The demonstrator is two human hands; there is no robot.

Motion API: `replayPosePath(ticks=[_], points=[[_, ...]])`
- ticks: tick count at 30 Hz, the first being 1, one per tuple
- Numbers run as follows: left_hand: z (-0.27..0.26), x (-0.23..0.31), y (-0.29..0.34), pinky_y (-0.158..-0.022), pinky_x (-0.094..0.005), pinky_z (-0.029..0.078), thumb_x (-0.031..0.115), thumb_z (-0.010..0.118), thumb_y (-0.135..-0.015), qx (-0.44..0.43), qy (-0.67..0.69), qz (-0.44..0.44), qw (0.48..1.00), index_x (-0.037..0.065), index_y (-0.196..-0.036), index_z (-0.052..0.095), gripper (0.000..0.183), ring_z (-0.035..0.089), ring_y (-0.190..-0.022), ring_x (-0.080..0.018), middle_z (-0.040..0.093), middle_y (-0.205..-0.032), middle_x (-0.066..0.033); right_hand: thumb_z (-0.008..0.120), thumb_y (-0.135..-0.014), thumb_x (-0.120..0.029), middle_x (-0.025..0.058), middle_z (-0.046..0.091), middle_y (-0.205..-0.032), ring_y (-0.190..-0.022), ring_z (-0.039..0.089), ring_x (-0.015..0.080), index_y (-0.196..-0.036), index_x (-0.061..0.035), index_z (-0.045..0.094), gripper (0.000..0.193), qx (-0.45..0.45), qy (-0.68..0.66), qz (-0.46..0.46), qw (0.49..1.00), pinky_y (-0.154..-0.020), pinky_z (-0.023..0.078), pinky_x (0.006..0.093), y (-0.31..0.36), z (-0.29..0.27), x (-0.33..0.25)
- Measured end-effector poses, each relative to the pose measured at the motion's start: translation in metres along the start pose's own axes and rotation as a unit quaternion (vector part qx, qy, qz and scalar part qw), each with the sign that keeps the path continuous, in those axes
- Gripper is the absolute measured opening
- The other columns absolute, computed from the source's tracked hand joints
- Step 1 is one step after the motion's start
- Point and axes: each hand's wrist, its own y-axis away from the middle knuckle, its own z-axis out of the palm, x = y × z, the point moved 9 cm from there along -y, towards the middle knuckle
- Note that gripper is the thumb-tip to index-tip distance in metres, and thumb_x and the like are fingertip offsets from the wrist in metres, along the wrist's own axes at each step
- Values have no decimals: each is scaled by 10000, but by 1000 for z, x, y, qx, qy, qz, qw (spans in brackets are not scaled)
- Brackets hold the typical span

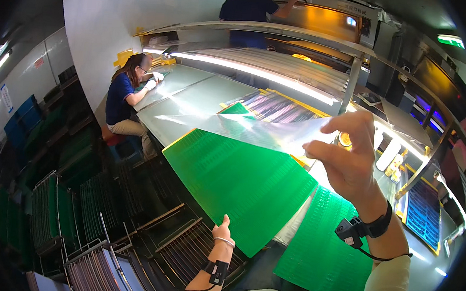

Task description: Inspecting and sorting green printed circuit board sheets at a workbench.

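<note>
My left hand (223,232) grips the near edge of a large green circuit board panel (241,178), thumb on its face and the other fingers hidden behind it. The panel is tilted, its far end over the worktable, with rows of fine pattern across it. On the right, my raised right hand (351,154) pinches a corner of a clear film (255,130) between thumb and fingers. This film stretches left above the panel's far edge, catching the light. A second green panel (326,244) lies beneath my right forearm.
Black racks (95,255) with several upright panels stand at left. Across the pale worktable (193,97), a seated person (123,97) works; another stands behind the lamp shelf (260,70). Patterned sheets (284,107), white bottles (388,155) and a blue panel (424,213) lie beyond.
</note>
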Motion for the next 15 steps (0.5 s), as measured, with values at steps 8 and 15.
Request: replayPosePath(ticks=[8, 15], points=[[11, -13, -21, -1005, -444, 321, 331, 705, -783, 15, -26, -23, 999, -106, -1338, 240, 846, 366, -1258, -302, 338, -1389, -214, 660, -612, -95, -11, 464, -746, -716, 447, 182, -744, -163, 624, 153, -73, -2, 40, 997, -657, 330, 335, 31, 33, 3], [15, -20, -30, -989, -432, 355, 360, 673, -803, -7, -64, -104, 992, -77, -1343, 266, 806, 388, -1252, -316, 354, -1386, -202, 686, -633, -84, -24, 500, -565, -571, 463, 162, -699, -157, 629, 114, -26, -24, 51, 998, -618, 334, 314, 12, 32, -4]])
